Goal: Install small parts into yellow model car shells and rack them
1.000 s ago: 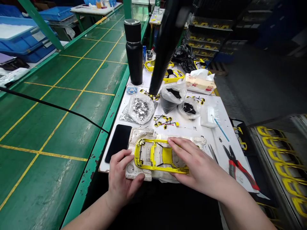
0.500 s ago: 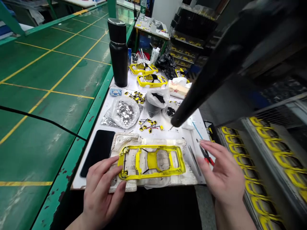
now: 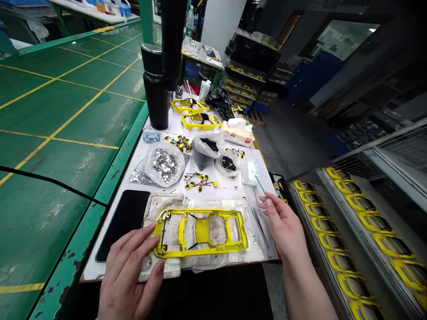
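A yellow toy car body shell [image 3: 203, 229] lies underside up on a worn white foam block [image 3: 255, 251]. My left hand [image 3: 130, 264] rests at its left end, fingertips touching the rim, fingers stretched out and thumb apart. Between thumb and fingers, my right hand [image 3: 283, 222] pinches a thin blue stick [image 3: 259, 183], its far tip over a small white block [image 3: 248, 173]. Beneath that hand, tweezers [image 3: 260, 226] lie on the table by the foam. The red-handled pliers are mostly hidden behind my right wrist.
A black phone [image 3: 123, 226] lies left of the foam. Behind stand bags of silver pieces [image 3: 165, 165] and black parts [image 3: 228, 163], with small wired yellow parts [image 3: 199, 181] between. A black bottle [image 3: 156, 100] and more yellow shells [image 3: 202, 121] are farther back. Trays of yellow frames [image 3: 320, 222] flank the right.
My right hand has moved from open near the pliers to pinching the blue stick. My left hand stays at the shell's end. The view has shifted, and the dark bar now hangs by the bottle.
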Tool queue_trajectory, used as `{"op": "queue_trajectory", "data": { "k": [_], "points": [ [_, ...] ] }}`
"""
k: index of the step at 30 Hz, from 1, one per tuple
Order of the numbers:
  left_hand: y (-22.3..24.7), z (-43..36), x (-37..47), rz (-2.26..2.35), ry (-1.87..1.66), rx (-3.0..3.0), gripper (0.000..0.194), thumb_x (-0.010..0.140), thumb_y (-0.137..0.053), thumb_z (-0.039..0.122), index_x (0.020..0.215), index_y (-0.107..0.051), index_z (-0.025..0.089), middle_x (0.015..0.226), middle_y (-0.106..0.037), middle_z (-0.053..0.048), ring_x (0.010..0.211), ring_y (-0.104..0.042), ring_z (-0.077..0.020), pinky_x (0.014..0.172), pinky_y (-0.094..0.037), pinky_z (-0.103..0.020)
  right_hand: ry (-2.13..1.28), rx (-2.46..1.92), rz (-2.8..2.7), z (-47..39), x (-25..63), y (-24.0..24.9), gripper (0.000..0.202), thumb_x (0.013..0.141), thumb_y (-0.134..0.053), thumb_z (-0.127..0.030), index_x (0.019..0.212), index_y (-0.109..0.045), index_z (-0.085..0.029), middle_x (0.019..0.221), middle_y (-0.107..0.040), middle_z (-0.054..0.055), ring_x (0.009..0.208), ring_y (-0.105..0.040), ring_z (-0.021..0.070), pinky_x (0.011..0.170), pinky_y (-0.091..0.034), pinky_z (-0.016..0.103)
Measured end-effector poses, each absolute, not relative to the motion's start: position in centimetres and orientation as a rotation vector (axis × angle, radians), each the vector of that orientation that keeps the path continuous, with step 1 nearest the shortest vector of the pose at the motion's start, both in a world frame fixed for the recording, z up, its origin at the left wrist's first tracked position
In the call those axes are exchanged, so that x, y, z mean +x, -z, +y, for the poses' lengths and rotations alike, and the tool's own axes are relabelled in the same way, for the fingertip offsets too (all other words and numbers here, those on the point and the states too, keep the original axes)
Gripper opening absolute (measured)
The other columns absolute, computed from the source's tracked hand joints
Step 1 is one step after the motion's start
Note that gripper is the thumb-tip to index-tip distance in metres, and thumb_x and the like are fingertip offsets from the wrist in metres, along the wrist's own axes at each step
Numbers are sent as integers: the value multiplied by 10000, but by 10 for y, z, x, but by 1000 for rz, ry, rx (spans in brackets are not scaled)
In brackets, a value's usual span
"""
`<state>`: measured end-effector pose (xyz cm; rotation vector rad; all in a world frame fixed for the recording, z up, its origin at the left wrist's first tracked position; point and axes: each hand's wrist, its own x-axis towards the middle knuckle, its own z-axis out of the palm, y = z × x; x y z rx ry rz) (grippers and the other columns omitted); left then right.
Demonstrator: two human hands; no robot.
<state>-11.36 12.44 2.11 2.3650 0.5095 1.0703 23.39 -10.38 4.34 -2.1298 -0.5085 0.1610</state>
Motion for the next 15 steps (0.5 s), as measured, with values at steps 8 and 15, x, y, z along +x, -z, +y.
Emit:
{"op": "queue_trajectory", "data": {
  "k": [8, 15],
  "points": [
    [-23, 124, -112, 526, -1070, 2370, 421, 1029, -714, 152, 1449, -689, 163, 1519, -702, -174, 1373, -661, -360, 1183, -527, -526, -99, -2115, -433, -103, 221, -52, 659, 1019, -754, -702, 1477, -755, -229, 1417, -798, 152, 1264, -770, 340, 1222, -550, 625],
    [-24, 122, -110, 532, -1093, 2352, 373, 1028, -712, 152, 1400, -682, 131, 1494, -705, -197, 1363, -655, -355, 1185, -519, -513, 161, -1958, -354, -87, 180, -88, 485, 988, -872, -542, 1350, -823, -223, 1273, -837, 120, 1073, -801, 279, 1122, -635, 546]
  ]
}}
